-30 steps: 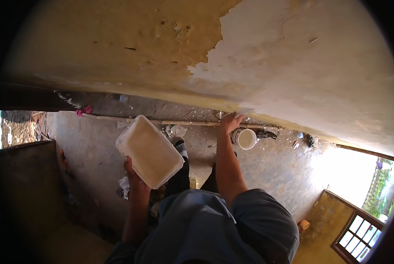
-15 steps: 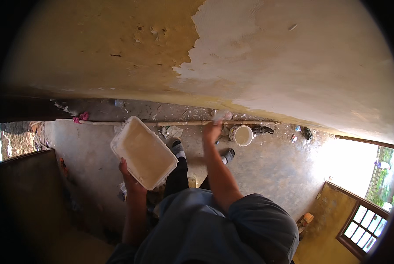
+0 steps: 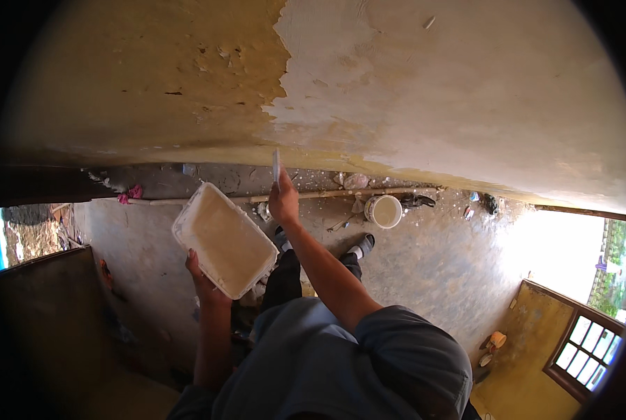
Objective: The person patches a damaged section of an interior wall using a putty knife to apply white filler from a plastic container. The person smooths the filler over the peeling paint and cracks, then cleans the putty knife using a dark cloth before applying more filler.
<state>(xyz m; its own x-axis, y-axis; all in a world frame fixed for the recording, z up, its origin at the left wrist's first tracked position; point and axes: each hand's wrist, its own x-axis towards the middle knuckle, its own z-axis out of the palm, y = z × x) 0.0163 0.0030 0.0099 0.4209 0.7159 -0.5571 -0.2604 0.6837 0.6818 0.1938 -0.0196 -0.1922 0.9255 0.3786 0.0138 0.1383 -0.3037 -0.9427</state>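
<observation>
My left hand (image 3: 208, 283) grips the lower left side of a white rectangular plastic tub (image 3: 186, 218), thumb over the rim. Pale beige paste or liquid (image 3: 232, 248) covers the inside of the tub. To the right of the tub, my right hand (image 3: 283, 201) is closed around a thin, flat pale blade, apparently a putty scraper (image 3: 276, 166), seen almost edge-on. The blade points up towards the wall (image 3: 411, 91); whether it touches is unclear. A pale coat covers the wall's right part, while the left part is yellow-brown and flaking.
A long wooden pole (image 3: 313, 195) lies along the wall's foot. Beside it stands a white round bucket (image 3: 399, 213) near my right foot (image 3: 362, 246). Pink cloth (image 3: 131, 194) and scattered debris lie on the floor. A barred window (image 3: 584, 355) is at the lower right.
My right hand has swung left, from near the bucket to beside the tub, turning the blade upright. The tub has shifted only slightly, still in my left hand.
</observation>
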